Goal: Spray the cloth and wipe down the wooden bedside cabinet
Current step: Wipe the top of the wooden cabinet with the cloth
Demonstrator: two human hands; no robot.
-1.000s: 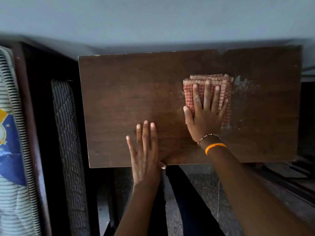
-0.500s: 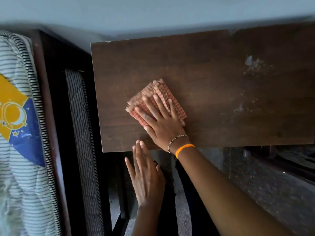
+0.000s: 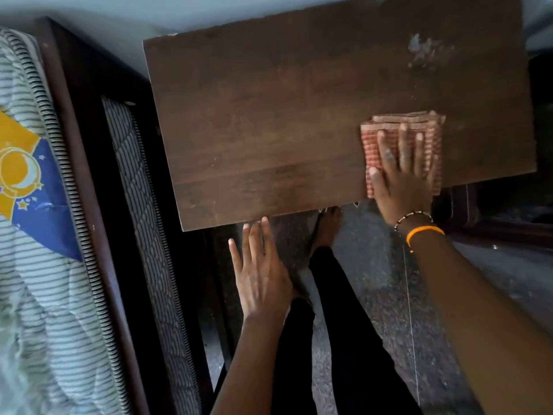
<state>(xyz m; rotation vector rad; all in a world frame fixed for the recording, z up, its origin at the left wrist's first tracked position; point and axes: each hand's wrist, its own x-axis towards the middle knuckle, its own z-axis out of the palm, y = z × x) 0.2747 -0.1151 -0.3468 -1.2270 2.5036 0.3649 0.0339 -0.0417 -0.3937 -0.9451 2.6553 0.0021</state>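
1. A striped mattress (image 3: pixel 45 295) lies at far left inside a dark bed frame (image 3: pixel 89 175).
2. The left hand (image 3: pixel 260 274) hovers flat, fingers spread, holding nothing, its fingertips at the cabinet's near edge.
3. The wooden bedside cabinet (image 3: pixel 284 115) shows pale smudges (image 3: pixel 425 52) at its far right.
4. The right hand (image 3: pixel 402 181) presses flat on the folded checked cloth (image 3: pixel 389 127) at the near right edge.

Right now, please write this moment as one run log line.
step: wiping | right hand: flat on cloth, near front-right edge of cabinet top | left hand: free | whitish smudge: unwiped
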